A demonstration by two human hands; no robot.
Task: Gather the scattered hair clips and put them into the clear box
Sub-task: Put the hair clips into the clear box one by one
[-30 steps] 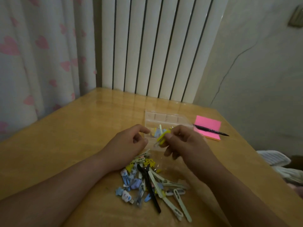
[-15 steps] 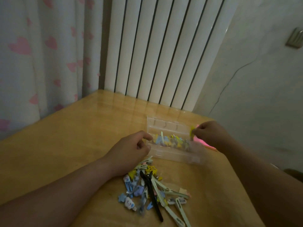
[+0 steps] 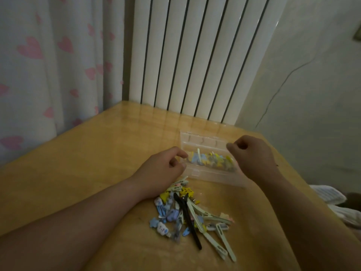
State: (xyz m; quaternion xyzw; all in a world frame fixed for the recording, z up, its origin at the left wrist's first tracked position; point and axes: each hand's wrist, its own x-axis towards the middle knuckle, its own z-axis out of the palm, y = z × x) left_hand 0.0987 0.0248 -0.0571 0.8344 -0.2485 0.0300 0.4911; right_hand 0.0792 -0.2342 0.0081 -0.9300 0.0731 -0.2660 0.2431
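A clear box (image 3: 207,176) lies open on the wooden table (image 3: 97,165), with several yellow and blue hair clips (image 3: 212,161) inside it. A pile of scattered hair clips (image 3: 175,214) sits nearer to me, with a long black clip (image 3: 188,220) across it and pale long clips (image 3: 220,239) at its right. My left hand (image 3: 164,167) pinches the box's left end between thumb and forefinger. My right hand (image 3: 252,155) hovers over the box's right end with its fingers curled in and nothing visible in them.
A white ribbed radiator (image 3: 195,55) stands behind the table's far edge, and a heart-patterned curtain (image 3: 48,65) hangs at the left. The table's right edge runs close to my right arm. White cloth (image 3: 328,194) lies beyond it.
My right hand carried a yellow clip from above the pile to the box's right end, and it no longer shows the clip. My left hand stayed at the box's left end.
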